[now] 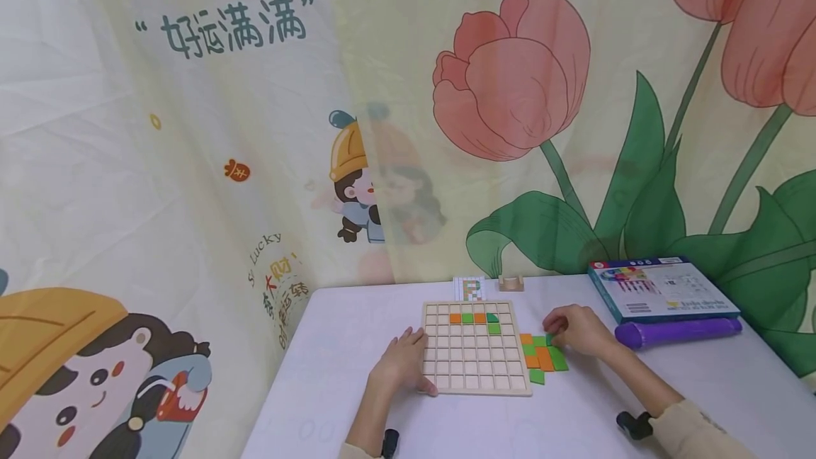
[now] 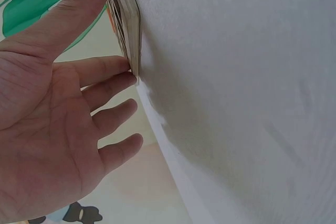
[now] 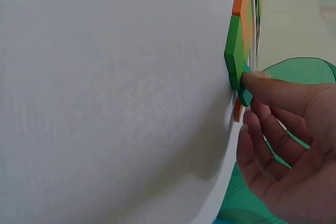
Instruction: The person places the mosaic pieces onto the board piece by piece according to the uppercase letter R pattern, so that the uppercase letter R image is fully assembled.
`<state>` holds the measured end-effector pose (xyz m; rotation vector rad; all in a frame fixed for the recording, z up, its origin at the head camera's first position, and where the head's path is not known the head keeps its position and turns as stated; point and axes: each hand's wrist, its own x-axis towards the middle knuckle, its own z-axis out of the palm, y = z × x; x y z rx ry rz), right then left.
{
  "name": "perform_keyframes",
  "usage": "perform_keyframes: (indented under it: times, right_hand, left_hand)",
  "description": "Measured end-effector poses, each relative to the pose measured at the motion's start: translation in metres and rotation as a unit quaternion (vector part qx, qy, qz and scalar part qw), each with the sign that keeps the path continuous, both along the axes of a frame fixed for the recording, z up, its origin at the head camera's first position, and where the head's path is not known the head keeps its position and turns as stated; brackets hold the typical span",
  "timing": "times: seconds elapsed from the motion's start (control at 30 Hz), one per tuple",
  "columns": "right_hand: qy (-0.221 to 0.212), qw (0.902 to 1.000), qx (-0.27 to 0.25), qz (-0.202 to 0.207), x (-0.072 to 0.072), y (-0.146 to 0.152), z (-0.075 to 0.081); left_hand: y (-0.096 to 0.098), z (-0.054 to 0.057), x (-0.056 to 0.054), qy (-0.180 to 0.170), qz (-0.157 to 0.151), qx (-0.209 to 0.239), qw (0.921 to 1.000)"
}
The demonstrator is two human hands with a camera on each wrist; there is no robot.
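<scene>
Left, curtain lettering (image 1: 239,27) reads “好运满满”; the left hand (image 1: 398,361), fingers extended, touches a gridded board (image 1: 468,367); right of loose tiles (image 1: 544,358), the right hand (image 1: 581,331) pinches a partly hidden teal piece (image 3: 245,97); far right, a box (image 1: 663,296) bears unreadably small print

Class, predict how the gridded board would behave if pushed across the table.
The gridded board probably stays stiff, looking straight-sided and unbent. Lying flat, it would probably slide rather than tip. Coloured tiles, seated in its squares, would likely ride along.
</scene>
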<state>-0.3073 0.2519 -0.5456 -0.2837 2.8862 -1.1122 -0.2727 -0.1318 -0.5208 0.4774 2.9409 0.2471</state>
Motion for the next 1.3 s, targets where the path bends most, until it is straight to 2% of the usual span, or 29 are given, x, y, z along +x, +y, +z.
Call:
perform_keyframes:
  times: [0.23,0.6,0.83,1.17,1.3]
  right_hand:
    - [-0.007,0.9999,-0.014,0.001,0.000,0.003,0.003]
    - [0.021,0.9973,-0.069,0.011,-0.005,0.005,0.003]
    - [0.005,0.9943,-0.105,0.016,-0.008,-0.009,0.003]
    - [-0.020,0.9917,-0.127,-0.007,-0.014,-0.039,0.001]
    - [-0.020,0.9904,-0.137,0.000,-0.016,-0.049,0.001]
  left_hand:
    - [0.000,0.000,-0.001,-0.002,0.001,-0.003,1.0000]
    - [0.001,0.002,-0.001,0.000,0.003,-0.004,1.0000]
    - [0.001,0.001,-0.001,-0.004,0.004,0.000,1.0000]
    - [0.001,0.000,0.000,0.000,0.004,-0.002,1.0000]
    - [0.001,-0.001,-0.001,0.000,0.006,-0.007,1.0000]
